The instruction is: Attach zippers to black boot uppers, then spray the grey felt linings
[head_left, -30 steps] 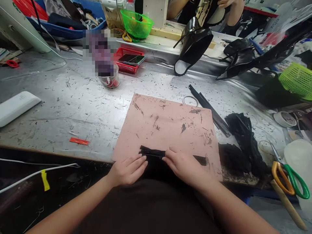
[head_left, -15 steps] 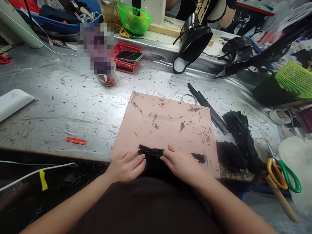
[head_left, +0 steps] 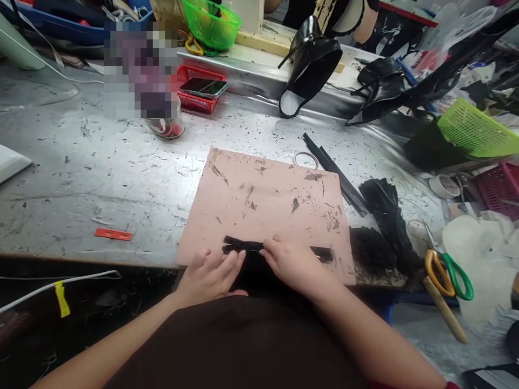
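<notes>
1. The left hand (head_left: 211,273) lies flat at the table's near edge with its fingers straight and together, the tips resting on the left end of the black strips (head_left: 242,247).
2. The right hand (head_left: 294,263) covers the middle of the strips palm down, fingers slightly bent. Whether it pinches them cannot be told.
3. The strips are thin, matte black and bundled side by side. They lie across the near edge of the pink board (head_left: 263,200), which is scuffed with dark smears.
4. Right of the board lie scissors (head_left: 448,270) with orange and green handles. To its left lies an orange tag (head_left: 113,234) with print too small to read.
5. Farther back a black shoe upper (head_left: 310,65) stands on the metal table (head_left: 101,173).
</notes>
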`<state>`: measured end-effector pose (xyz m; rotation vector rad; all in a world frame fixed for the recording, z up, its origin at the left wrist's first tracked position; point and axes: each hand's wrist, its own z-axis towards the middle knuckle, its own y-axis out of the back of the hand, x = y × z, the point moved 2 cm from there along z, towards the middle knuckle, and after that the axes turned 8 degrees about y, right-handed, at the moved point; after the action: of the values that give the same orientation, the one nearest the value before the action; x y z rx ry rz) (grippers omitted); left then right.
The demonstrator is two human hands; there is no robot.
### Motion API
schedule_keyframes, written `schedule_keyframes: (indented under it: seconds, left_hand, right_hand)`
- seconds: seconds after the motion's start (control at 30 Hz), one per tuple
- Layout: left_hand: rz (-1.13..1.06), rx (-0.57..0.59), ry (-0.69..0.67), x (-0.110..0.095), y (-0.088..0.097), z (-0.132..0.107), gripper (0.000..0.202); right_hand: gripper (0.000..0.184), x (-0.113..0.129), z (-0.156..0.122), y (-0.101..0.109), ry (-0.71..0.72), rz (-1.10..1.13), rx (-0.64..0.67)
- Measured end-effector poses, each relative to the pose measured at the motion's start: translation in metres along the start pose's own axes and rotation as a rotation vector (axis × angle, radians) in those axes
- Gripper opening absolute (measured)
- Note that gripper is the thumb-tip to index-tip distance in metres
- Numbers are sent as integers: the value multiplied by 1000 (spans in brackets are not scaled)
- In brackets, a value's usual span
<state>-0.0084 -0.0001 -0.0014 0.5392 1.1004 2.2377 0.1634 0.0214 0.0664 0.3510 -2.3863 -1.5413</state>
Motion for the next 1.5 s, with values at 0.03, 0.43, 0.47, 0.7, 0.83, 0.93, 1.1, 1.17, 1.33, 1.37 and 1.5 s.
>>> schedule_keyframes:
  seconds: [0.03,0.43,0.47,0.7,0.83,0.93,1.1,1.17,1.33,1.37,1.5]
  left_hand:
    - [8,12,-14,0,1,3,58]
    - [-69,147,-253,-8,-3,30,52]
    - [-77,160,-271,-9,-3,31,50]
    - [-76,204,-303,-17,-2,34,38]
    - [-130,197,-354,-21,-4,40,37]
    - [-133,217,-363,-24,-6,43,40]
    - [-106,207,-414,-29,-8,45,38]
    - [-116,204,-447,-29,-9,46,37]
    - [-137,216,-472,-33,-13,52,30]
    - [-144,204,-472,-34,-14,53,29]
    - [-151,164,-470,-41,-16,57,34]
  right_hand:
    - [24,1,0,-1,2,-31,6]
    - [29,-15,-19,5,-56,-43,-112]
    - [30,-16,-20,5,-38,-35,-125]
    - [29,-20,-17,0,-18,-23,-122]
    - [28,-17,-15,-2,-21,-63,-116]
    - [30,-17,-20,5,-96,-151,-123]
    - [31,-39,-48,21,-285,33,-201]
    - [26,-51,-57,16,-300,382,-265]
    - [33,-69,-58,-20,-437,873,-549]
    - [32,-70,-57,-26,-436,882,-593]
    - [30,-69,-54,-34,-412,869,-677]
